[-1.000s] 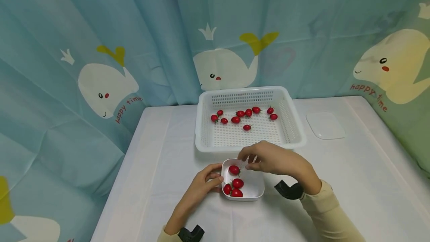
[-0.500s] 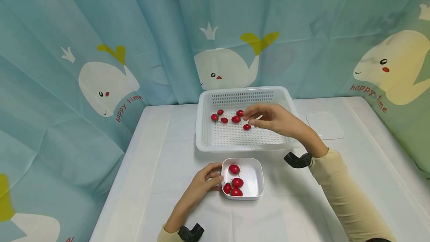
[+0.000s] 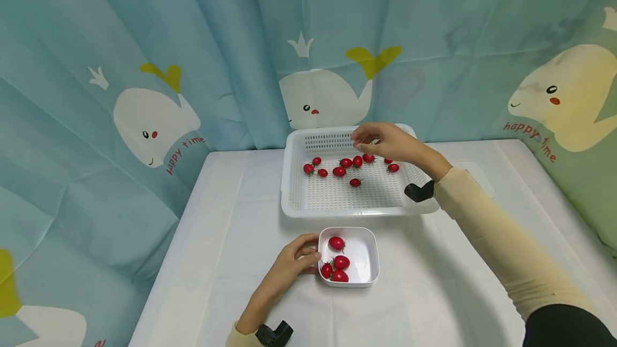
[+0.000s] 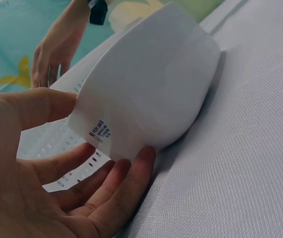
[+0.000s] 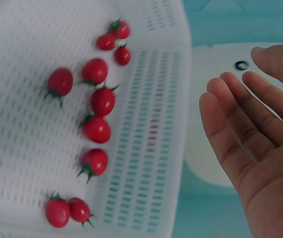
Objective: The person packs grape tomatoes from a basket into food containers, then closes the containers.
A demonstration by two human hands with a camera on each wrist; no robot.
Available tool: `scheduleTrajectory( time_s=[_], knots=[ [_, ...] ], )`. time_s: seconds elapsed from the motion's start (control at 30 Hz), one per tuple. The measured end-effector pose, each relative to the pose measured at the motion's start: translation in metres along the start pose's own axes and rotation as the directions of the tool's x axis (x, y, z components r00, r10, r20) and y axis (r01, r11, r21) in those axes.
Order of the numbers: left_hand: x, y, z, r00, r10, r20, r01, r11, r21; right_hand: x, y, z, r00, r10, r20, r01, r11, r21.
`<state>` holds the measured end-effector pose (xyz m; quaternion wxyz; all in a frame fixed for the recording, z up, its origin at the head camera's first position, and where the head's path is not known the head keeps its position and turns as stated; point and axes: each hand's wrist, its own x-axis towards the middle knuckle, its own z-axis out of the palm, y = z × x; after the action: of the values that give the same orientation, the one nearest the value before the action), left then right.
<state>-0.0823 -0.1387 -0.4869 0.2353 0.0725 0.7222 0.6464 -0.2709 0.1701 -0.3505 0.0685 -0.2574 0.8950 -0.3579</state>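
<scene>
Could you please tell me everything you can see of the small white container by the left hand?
The small white container is squarish with rounded corners, its smooth walls looking like plastic. It stands upright and lidless on the white cloth, in front of the basket and apart from it. Four red tomatoes lie inside, toward its left. The left hand holds its left side between thumb and fingers. Small dark print marks its outside, too blurred to read.
</scene>
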Motion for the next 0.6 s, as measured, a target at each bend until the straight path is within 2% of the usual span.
scheduleTrajectory(
  time_s=[0.23,0.4,0.6],
  knots=[
    [-0.001,0.0,0.0,1.0,0.0,-0.001,0.0,1.0,-0.007,0.026,0.012,0.008,0.99,0.098,0.097,-0.096,0.995,-0.025],
    [-0.001,0.001,0.001,1.0,-0.001,-0.006,0.001,1.0,-0.006,0.043,0.022,0.02,0.98,0.129,0.149,-0.124,0.991,-0.041],
    [-0.001,0.001,0.001,1.0,-0.004,-0.007,0.004,1.0,-0.003,0.056,0.029,0.032,0.964,0.183,0.192,-0.162,0.98,-0.118]
  ],
)
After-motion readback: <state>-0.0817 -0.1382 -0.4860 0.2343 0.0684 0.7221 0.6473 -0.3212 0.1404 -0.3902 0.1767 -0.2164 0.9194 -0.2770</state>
